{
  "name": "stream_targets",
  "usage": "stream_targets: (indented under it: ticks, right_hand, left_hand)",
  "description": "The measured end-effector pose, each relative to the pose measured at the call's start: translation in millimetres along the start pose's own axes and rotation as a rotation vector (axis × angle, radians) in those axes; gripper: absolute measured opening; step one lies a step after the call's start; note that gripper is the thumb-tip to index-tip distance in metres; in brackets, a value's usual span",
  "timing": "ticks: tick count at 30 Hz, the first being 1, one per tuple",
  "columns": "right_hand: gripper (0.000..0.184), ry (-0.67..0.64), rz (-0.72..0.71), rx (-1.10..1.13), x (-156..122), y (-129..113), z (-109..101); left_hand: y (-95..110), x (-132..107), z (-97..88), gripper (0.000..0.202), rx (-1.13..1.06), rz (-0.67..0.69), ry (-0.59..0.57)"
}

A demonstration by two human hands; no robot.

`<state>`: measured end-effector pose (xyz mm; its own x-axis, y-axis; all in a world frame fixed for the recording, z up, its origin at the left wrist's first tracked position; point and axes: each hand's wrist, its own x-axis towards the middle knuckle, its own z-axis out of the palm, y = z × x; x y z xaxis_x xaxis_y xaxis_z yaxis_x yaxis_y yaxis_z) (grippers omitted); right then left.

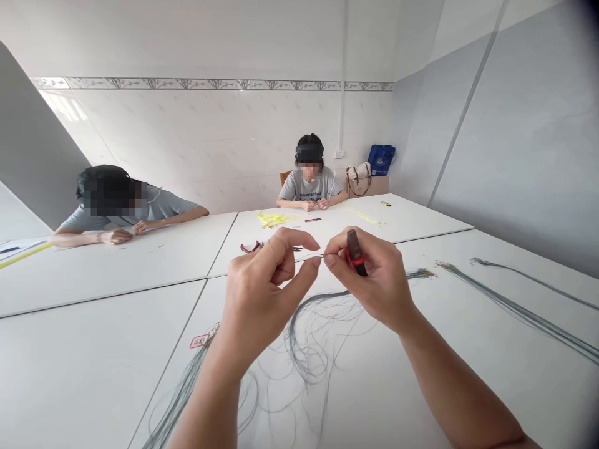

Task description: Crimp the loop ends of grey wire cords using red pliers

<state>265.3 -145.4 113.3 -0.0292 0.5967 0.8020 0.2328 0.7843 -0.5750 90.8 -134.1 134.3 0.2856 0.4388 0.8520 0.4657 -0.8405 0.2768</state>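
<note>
My right hand point(374, 268) is closed, its thumb and index finger pinching the end of a thin dark wire point(309, 256). A short black tool with a red band point(356, 252) is also tucked in that hand; its kind is unclear. Facing it, my left hand point(266, 280) has its thumb and index tips slightly apart around the wire, the other fingers curled. Below the hands, a bundle of thin grey wires point(294, 330) fans out loosely on the white table point(374, 386). Another wire bundle point(180, 393) with a red-edged label point(199, 341) lies by my left forearm.
Grey wire bundles point(519, 305) lie at the right. Beyond my hands are red-handled pliers point(251, 247), a red pen-like object point(313, 219) and yellow strands point(271, 219). One person point(311, 184) sits across; another person point(140, 212) leans over the table at left.
</note>
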Motion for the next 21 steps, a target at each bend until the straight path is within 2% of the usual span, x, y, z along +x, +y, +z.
stream_targets:
  ticks: [6, 13, 17, 21]
  right_hand:
    - [0.017, -0.036, -0.075, -0.096, 1, 1, -3]
    - [0.017, -0.087, -0.021, -0.112, 6, 4, -13]
    - [0.016, 0.082, 0.049, -0.125, 16, 22, -29]
    - [0.018, 0.348, 0.042, -0.127, 28, 53, -63]
  left_hand:
    - [0, 0, -0.1, 0.016, 0.015, 0.007, -0.07]
    - [0, 4, 0.1, 0.012, -0.006, -0.046, -0.092]
    - [-11, 10, -5.1, 0.023, 0.032, -0.139, -0.162]
    - [-33, 12, -12.4, 0.017, 0.266, -0.276, -0.31]
